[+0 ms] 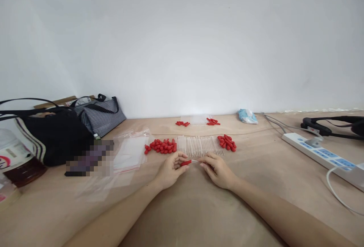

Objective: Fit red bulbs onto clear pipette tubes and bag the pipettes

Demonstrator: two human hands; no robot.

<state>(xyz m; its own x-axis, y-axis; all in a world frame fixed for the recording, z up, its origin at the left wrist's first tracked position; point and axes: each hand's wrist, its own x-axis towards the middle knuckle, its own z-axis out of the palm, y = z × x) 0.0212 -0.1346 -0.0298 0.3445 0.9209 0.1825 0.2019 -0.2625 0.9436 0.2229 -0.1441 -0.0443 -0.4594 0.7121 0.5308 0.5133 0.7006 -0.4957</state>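
My left hand [170, 172] is closed on a small red teardrop-shaped handle [185, 162], pinched between thumb and fingers. My right hand [218, 171] pinches a thin, pale rod [195, 161] whose end meets the handle's right tip. How deep the rod sits in the handle is too small to tell. Just beyond both hands lies a row of thin clear rods [196, 145] side by side. A pile of red handles [162, 146] is at the row's left end, and a smaller pile of red handles [226, 142] is at its right.
Clear plastic bags [132, 152] lie left of the piles. Further left are a dark pixelated object [89, 158], a black bag [62, 137] and a striped bag [104, 114]. A power strip [327, 156] with cables is on the right, near a blue packet [247, 116] and black headgear [332, 123].
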